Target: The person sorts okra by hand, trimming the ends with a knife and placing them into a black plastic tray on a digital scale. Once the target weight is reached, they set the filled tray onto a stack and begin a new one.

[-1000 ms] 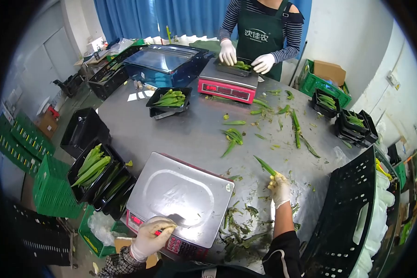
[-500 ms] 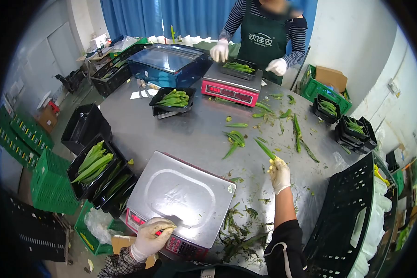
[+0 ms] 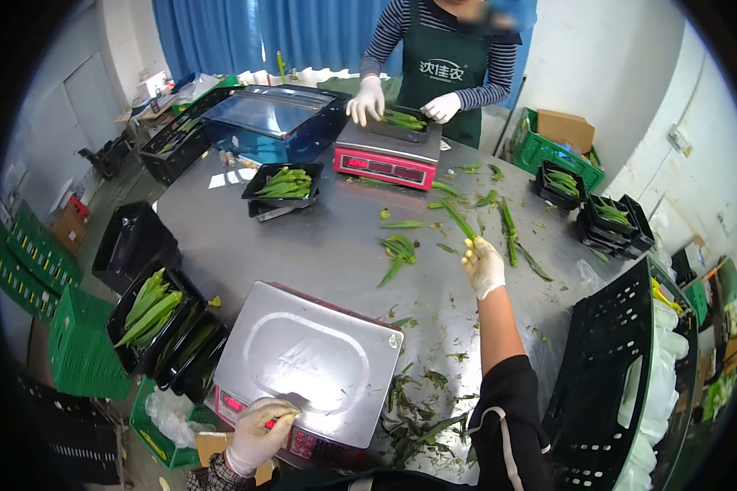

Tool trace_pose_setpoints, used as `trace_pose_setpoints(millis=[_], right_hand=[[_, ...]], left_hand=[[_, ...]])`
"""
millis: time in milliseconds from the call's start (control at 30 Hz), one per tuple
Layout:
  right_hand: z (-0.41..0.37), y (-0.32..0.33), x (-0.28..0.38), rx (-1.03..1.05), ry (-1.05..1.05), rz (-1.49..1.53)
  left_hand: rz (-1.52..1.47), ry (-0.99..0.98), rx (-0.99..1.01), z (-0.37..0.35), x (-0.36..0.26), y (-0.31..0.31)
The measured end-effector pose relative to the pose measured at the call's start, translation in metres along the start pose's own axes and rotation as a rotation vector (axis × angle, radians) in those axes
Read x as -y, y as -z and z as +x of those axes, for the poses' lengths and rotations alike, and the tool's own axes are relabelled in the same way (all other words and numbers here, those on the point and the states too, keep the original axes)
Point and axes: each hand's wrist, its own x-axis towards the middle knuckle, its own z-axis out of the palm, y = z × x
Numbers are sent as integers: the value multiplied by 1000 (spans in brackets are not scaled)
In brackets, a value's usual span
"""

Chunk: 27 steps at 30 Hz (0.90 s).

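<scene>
My right hand point(image 3: 484, 267), in a white glove, reaches over the middle of the table. Its fingers are closed on the end of a long green okra pod point(image 3: 458, 218), which points away from me. Loose okra pods point(image 3: 400, 249) lie to its left. At the near edge of a scale point(image 3: 309, 360) with a bare metal plate is my left hand point(image 3: 258, 434), gloved too. Its thumb and fingers are pinched together; I cannot make out anything between them. Black trays of okra point(image 3: 149, 311) stand left of the scale.
Across the table point(image 3: 213, 225), a co-worker's gloved hands are at a black okra tray point(image 3: 403, 121) on a red scale point(image 3: 385, 168). Another okra tray point(image 3: 285, 182) stands left of it. Trimmings point(image 3: 422, 417) litter the table. A black crate point(image 3: 598, 368) is at right.
My right hand has moved farther over the table with the okra pod. The co-worker's hands have come down to the tray on the red scale. The view has shifted slightly.
</scene>
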Motion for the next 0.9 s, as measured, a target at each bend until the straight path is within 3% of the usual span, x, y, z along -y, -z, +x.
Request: trace_pose_setpoints(millis=[467,500,733,900], right_hand=[[41,-19,25,-10,185,28],[42,-23,27,-29,190,27],[61,-40,36,-88,192,59],[68,-44,36,-86,191,52]], left_hand=[[50,104,-12,6,-12,-3],[-135,236,112,3,-8,3],[-171,179,69,2,-2,2],[-180,257,70,-1,2,4]])
